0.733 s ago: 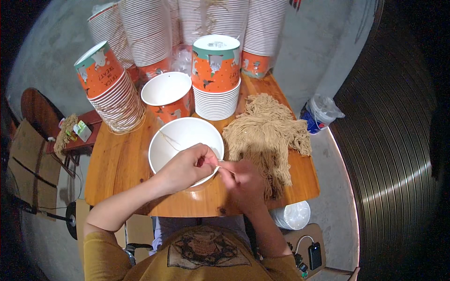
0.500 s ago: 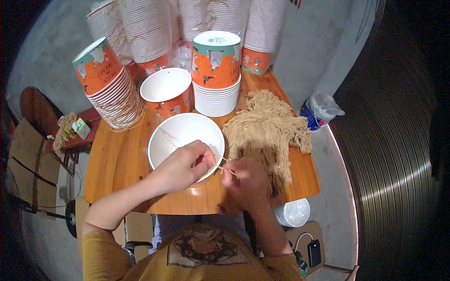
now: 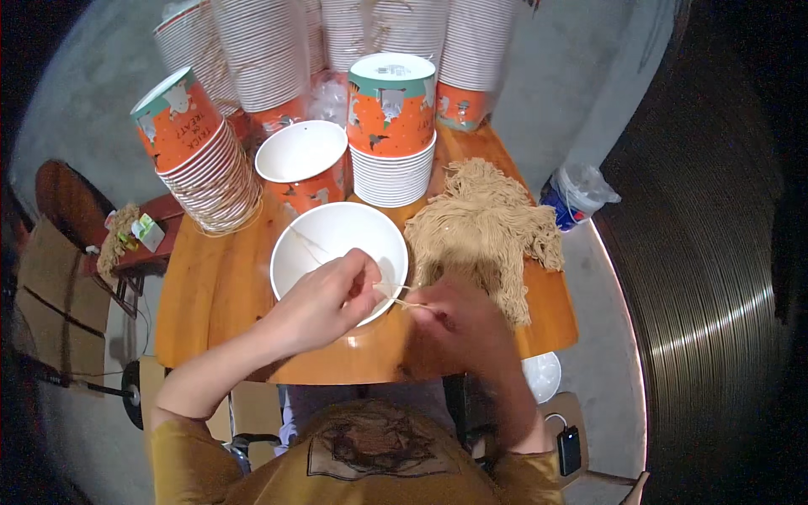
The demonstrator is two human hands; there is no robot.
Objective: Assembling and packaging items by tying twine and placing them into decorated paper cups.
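Note:
My left hand (image 3: pixel 332 295) is closed in a pinch on a thin tan cord (image 3: pixel 392 297), over the near rim of a white-lined paper bucket (image 3: pixel 332 231). To its right, my right hand (image 3: pixel 459 313), a little blurred, also pinches the cord, which runs in two short strands between my fingertips. A loose length of cord trails from the left hand into the bucket's mouth. Just beyond my right hand lies a thick heap of tan cords (image 3: pixel 481 215), partly covered by that hand. How the cord is looped inside my fingers is hidden.
Behind stand an open orange bucket (image 3: pixel 305 185), an upside-down bucket stack (image 3: pixel 392 126) and a leaning stack wound with cords (image 3: pixel 198 156). Tall white bucket stacks (image 3: pixel 261 59) line the back. On the floor right are a blue-and-white pail (image 3: pixel 576 198) and a black power bank (image 3: pixel 570 450).
My right hand and forearm have shifted slightly right, while the left hand keeps its pinch. The strands between the hands are still held. The whole view has moved a little.

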